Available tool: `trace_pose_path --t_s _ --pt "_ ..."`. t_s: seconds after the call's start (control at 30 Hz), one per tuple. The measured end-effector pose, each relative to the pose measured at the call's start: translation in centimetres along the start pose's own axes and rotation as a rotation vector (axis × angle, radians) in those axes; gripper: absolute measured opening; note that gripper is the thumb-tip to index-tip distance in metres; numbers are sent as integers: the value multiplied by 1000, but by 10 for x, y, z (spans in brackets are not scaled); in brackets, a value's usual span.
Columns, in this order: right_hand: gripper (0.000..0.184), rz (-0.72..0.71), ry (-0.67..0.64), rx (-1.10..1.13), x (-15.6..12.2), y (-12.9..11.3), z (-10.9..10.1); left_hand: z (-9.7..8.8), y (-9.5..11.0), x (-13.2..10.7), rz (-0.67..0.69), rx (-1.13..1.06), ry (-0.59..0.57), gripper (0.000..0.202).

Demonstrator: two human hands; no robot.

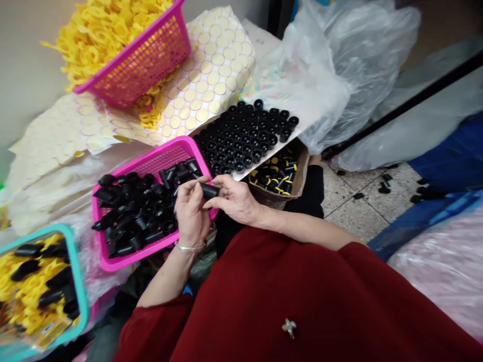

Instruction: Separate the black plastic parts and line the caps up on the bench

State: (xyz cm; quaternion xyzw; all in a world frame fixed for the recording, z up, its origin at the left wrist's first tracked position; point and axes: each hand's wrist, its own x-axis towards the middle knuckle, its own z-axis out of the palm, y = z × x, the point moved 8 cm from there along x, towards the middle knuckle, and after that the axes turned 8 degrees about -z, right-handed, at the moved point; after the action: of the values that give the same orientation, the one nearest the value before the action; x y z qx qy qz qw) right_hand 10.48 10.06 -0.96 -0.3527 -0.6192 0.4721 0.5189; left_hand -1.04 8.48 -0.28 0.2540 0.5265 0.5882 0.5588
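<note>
Between my two hands is a black plastic tube (209,190), held lengthwise over the right edge of a pink basket (136,254). My left hand (192,206) grips one end with thumb and fingers, a bracelet on its wrist. Around the other end close the fingers of my right hand (237,201). Many loose black tubular parts (141,206) fill the pink basket beneath and to the left. Just beyond my hands, short black round caps (241,138) stand in rows on a white board (281,146).
Yellow plastic pieces (113,30) heap in another pink basket (151,60) on sticker sheets (211,65). A carton (300,186) holds black-and-yellow parts. A turquoise basket (81,291) stands lower left. Plastic bags (362,55) and a black bar (407,105) lie right; black pieces (385,185) litter the floor.
</note>
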Motion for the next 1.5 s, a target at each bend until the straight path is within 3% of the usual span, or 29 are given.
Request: trace_pose_path --t_s 0.2,0.3,0.37,0.47,0.53,0.63,0.73,0.8,0.9,0.97,1.03,1.1,1.2,1.37,1.5 --pt "33 -247 -90 -189 0 -12 1 -9 -14 -1 -15 60 61 21" --pt "23 -331 -117 -239 1 -21 -4 -18 -3 -6 111 172 93 22" --pt "21 -347 -135 -306 8 -24 -9 -36 20 -16 316 294 213 22" --pt "21 -406 -259 -488 20 -31 -4 -77 53 -47 623 481 525 19" --pt "20 -460 -402 -642 26 -33 13 -107 59 -70 692 553 716 12" --pt "15 -505 -639 -789 28 -29 50 -148 47 -96 599 555 895 13" --pt "18 -511 -784 -813 25 -25 81 -178 27 -108 371 469 937 24" --pt "30 -505 -747 -825 23 -25 87 -193 11 -104 150 305 907 33" --pt "29 -391 -456 -907 21 -24 62 -205 -8 -91 -170 -24 837 41" --pt "27 -265 -234 -907 15 -18 34 -203 -14 -80 -321 -169 776 31" --pt "35 -135 -127 -792 8 -6 13 -200 -17 -70 -390 -263 741 11" --pt "36 24 -162 -611 4 11 9 -198 -17 -63 -379 -324 748 15" --pt "18 204 -234 -425 2 26 16 -195 -17 -58 -311 -362 768 21" --pt "15 165 -158 -306 4 13 21 -193 -8 -65 -211 -374 763 18" --pt "20 108 -62 -115 -5 -4 12 -182 21 -79 -15 -341 734 22"
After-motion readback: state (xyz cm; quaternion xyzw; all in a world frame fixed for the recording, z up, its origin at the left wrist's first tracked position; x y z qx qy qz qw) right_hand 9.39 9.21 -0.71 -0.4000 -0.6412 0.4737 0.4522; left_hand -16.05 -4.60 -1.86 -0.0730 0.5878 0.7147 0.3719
